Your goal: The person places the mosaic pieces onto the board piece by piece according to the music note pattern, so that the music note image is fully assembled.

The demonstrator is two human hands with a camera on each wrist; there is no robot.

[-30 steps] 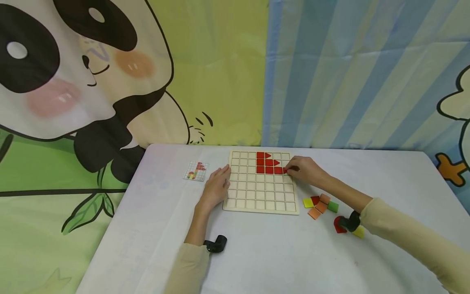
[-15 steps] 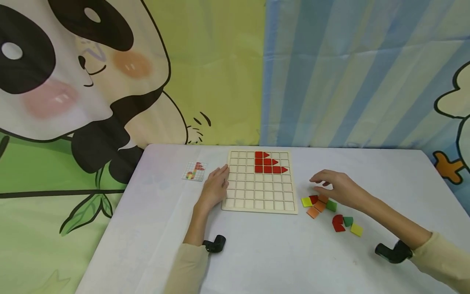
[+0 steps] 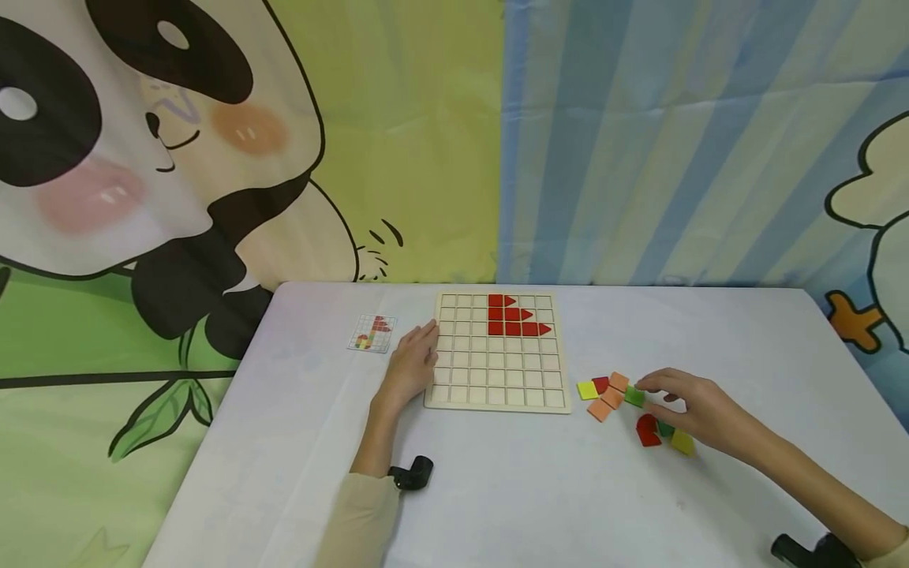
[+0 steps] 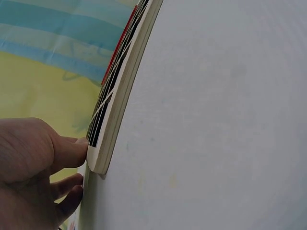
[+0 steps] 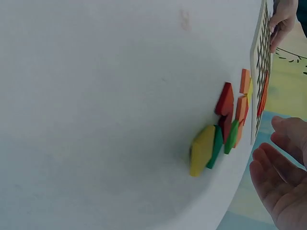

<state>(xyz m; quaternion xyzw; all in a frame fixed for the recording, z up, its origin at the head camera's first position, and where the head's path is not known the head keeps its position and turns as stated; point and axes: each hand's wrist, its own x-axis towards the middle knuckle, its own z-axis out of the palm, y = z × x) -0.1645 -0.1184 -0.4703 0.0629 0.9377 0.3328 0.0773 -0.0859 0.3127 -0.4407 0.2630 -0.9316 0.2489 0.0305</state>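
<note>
A wooden grid board [image 3: 476,372] lies on the table, with rows of red squares ending in red pointed pieces [image 3: 529,314] in its upper part. My left hand [image 3: 410,369] rests against the board's left edge; in the left wrist view the thumb [image 4: 72,152] touches the rim. Right of the board, my right hand [image 3: 699,406] hovers over loose tiles, its fingers bent and nothing visible between them. Its fingertips are nearest a green square tile [image 3: 634,396]. Beneath it lie a red rounded tile [image 3: 647,431], a dark green tile [image 3: 664,428] and a yellow tile [image 3: 682,442].
Orange tiles [image 3: 612,397], a yellow square [image 3: 587,390] and a small red tile [image 3: 600,384] lie between the board and my right hand. Left of the board is a pattern card [image 3: 372,333]. A printed cloth [image 3: 604,142] hangs behind the white table [image 3: 497,489].
My right hand has left the red pointed piece in the board's third row and moved right and toward me, over the loose tiles. The left hand has stayed at the board's edge.
</note>
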